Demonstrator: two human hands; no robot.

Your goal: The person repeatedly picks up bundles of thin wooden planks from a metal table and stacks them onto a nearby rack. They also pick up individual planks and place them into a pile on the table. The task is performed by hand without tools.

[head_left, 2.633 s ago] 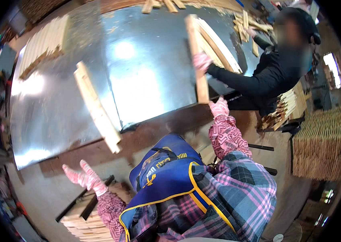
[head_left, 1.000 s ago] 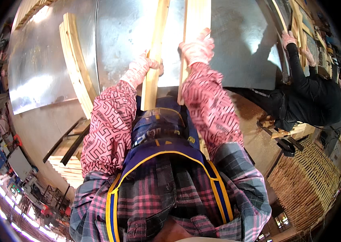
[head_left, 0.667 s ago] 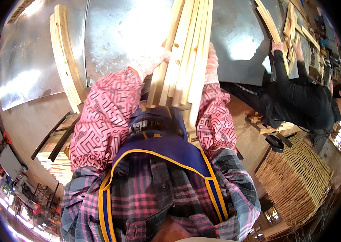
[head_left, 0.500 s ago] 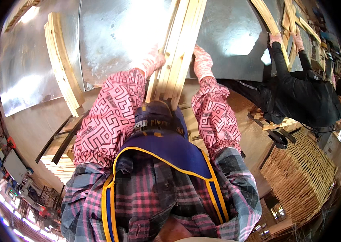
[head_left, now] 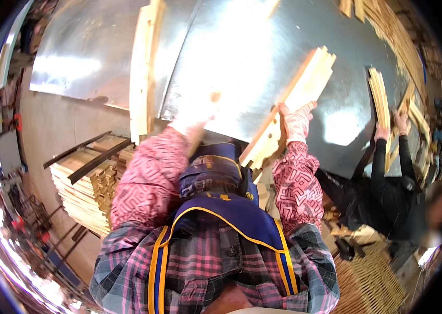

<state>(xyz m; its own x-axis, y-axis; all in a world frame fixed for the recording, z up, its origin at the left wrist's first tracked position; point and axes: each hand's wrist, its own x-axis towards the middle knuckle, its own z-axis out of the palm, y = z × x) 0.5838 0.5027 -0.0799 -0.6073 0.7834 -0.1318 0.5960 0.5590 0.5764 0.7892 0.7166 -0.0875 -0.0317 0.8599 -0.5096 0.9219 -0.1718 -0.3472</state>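
Some boards (head_left: pixel 141 73) at eleven o'clock on the metal table (head_left: pixel 100 44). Nearer in, my left hand (head_left: pixel 196 121), blurred in glare; I can't tell its grip. Two o'clock: wooden strips (head_left: pixel 308 81), slanting, my right hand (head_left: pixel 297 123) on their right side, closure unclear.

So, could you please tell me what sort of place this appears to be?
Probably a woodworking workshop: bundled pale wooden strips lie on a broad metal-topped table, and cut wood is piled in a neat stack at the left.
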